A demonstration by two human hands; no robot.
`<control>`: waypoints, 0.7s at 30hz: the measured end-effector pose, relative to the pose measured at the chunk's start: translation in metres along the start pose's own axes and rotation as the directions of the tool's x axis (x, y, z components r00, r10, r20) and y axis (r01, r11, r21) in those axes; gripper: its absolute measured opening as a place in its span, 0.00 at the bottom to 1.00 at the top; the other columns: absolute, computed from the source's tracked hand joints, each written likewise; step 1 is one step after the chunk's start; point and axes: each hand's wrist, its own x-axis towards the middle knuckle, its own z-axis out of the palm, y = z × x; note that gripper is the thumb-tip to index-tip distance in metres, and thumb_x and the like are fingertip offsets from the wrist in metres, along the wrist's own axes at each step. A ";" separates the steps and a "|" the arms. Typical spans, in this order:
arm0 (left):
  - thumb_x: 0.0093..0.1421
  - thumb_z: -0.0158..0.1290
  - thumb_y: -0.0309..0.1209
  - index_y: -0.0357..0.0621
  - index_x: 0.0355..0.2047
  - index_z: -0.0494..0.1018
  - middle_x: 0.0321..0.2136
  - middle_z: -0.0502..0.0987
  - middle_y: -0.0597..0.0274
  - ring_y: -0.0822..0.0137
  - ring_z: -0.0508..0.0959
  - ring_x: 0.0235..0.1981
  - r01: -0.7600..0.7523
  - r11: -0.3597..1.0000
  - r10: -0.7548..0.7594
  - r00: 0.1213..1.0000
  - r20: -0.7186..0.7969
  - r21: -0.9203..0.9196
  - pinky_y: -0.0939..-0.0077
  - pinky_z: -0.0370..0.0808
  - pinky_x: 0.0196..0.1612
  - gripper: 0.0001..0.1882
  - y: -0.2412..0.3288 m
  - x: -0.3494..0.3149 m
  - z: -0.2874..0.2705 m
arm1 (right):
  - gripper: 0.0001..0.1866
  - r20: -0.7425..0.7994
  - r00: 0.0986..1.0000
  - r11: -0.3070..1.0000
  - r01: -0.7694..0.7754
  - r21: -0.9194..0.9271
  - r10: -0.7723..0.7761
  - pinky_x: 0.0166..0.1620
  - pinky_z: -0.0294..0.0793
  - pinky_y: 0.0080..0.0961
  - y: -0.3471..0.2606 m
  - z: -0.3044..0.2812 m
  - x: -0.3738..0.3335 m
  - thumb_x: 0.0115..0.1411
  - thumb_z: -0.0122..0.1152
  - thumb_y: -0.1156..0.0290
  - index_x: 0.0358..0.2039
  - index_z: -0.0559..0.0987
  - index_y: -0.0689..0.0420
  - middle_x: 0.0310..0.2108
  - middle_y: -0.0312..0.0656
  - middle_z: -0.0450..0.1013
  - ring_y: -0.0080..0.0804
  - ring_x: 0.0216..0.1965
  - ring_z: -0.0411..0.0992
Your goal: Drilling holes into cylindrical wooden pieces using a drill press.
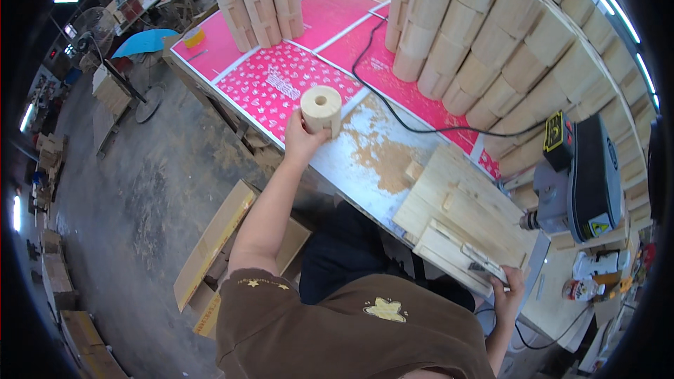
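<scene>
My left hand is closed around a pale wooden cylinder with a round hole in its top. It stands upright at the near edge of the table, over the pink printed covering. Down at the right, my right hand has its fingers curled over the end of a wooden bar on a wooden board jig. A dark, metallic-looking part shows near those fingers. Beyond the jig stands a drill press, its chuck pointing towards the board.
Tall stacks of wooden cylinders line the right side, with a smaller group at the far left of the table. Sawdust and a black cable lie on the tabletop. A cardboard box sits on the floor, left of my legs.
</scene>
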 end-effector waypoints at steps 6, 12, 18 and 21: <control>0.34 0.69 0.30 0.33 0.49 0.64 0.48 0.66 0.48 0.58 0.72 0.45 -0.012 0.999 0.014 0.999 -0.038 0.051 0.70 0.74 0.45 0.40 0.007 0.031 -0.034 | 0.14 0.001 1.000 1.000 -0.014 -0.008 0.014 0.38 0.66 0.32 0.001 -0.003 -0.006 0.39 0.66 0.74 0.30 0.76 0.60 0.28 0.44 0.72 0.43 0.33 0.68; 0.39 0.69 0.38 0.31 0.49 0.65 0.39 0.76 0.49 0.61 0.77 0.38 -0.058 0.996 0.081 0.927 -0.367 0.072 0.71 0.74 0.40 0.40 0.029 0.135 -0.118 | 0.16 0.057 0.991 0.991 -0.126 0.036 0.124 0.38 0.65 0.31 -0.001 -0.005 -0.001 0.36 0.65 0.79 0.30 0.76 0.59 0.27 0.42 0.71 0.40 0.33 0.67; 0.38 0.69 0.40 0.31 0.43 0.70 0.38 0.78 0.50 0.61 0.78 0.38 0.019 0.931 0.164 0.871 -0.464 0.365 0.69 0.73 0.42 0.35 -0.007 0.207 -0.148 | 0.15 0.065 0.976 0.976 -0.210 0.053 0.206 0.39 0.65 0.29 -0.006 -0.006 0.004 0.35 0.65 0.79 0.28 0.77 0.60 0.27 0.40 0.71 0.37 0.33 0.67; 0.36 0.70 0.40 0.34 0.41 0.71 0.37 0.78 0.51 0.58 0.78 0.39 0.200 0.914 0.009 0.860 -0.511 0.353 0.68 0.73 0.43 0.34 -0.046 0.229 -0.151 | 0.15 0.083 0.968 0.970 -0.241 0.032 0.238 0.39 0.65 0.29 -0.010 -0.007 0.006 0.35 0.65 0.79 0.28 0.77 0.60 0.27 0.41 0.70 0.36 0.33 0.67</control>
